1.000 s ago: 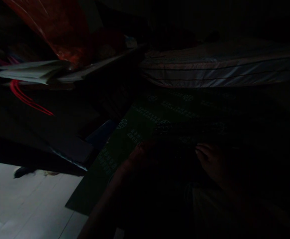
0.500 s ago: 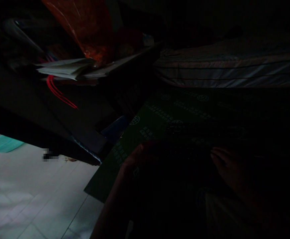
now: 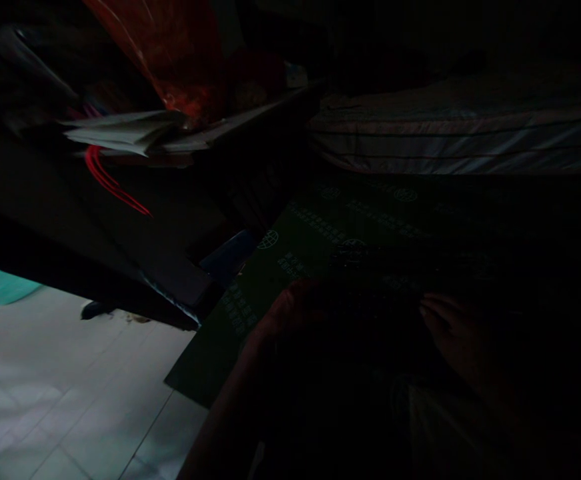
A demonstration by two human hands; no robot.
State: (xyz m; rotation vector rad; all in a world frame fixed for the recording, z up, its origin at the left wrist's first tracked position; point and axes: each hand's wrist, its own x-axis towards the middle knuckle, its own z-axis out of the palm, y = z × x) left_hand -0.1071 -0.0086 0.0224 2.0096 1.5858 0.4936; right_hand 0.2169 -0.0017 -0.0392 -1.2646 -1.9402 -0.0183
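Note:
The scene is very dark. My left hand and my right hand rest low over a green mat printed with pale globe marks and text. Between them lies a dark object that I cannot make out. The left hand's fingers curl at its left end. My right hand's fingers point left at its right end, pressed close together. Whether either hand grips the object is lost in the dark.
A dark table edge runs along the left, with papers, a red cord and an orange bag above it. A striped mattress lies behind the mat. Pale tiled floor is at lower left.
The view swung left over the second, so everything shifted right in the picture. Both hands stay at the dark object, hardly moving relative to the mat.

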